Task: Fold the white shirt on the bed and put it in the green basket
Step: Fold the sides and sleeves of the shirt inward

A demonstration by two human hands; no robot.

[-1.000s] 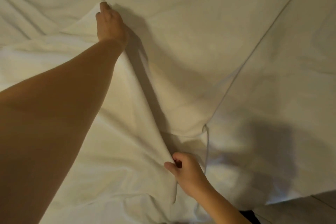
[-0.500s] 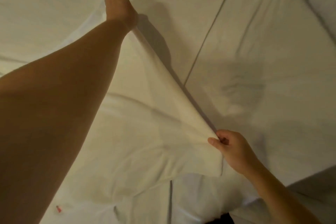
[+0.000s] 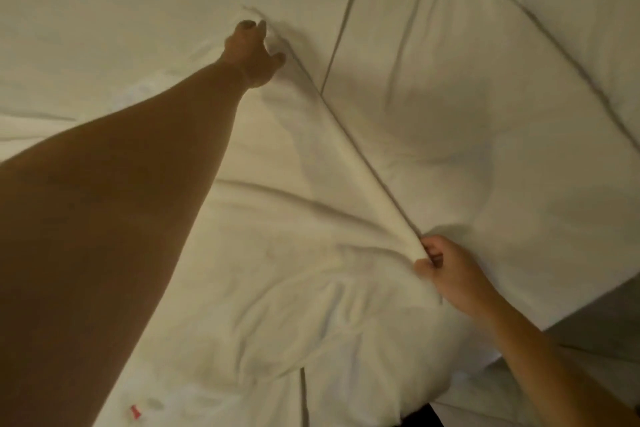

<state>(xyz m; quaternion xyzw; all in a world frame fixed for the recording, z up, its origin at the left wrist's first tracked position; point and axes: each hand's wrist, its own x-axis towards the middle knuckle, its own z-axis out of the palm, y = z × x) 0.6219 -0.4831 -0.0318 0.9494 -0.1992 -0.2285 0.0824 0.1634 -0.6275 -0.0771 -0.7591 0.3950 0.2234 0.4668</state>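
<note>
bedding [image 3: 485, 45]: white, dark seam lines | floor [image 3: 595, 329]: grey, lower right

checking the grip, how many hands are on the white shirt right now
2. The left hand presses the far end of the white shirt onto the bed; the right hand pinches its near edge.

We see a bed [image 3: 502, 45] covered with pale bedding, crossed by thin grey seam lines. On it the white shirt [image 3: 277, 270] lies wrinkled, with a small red tag [image 3: 135, 412] at its near left.
</note>
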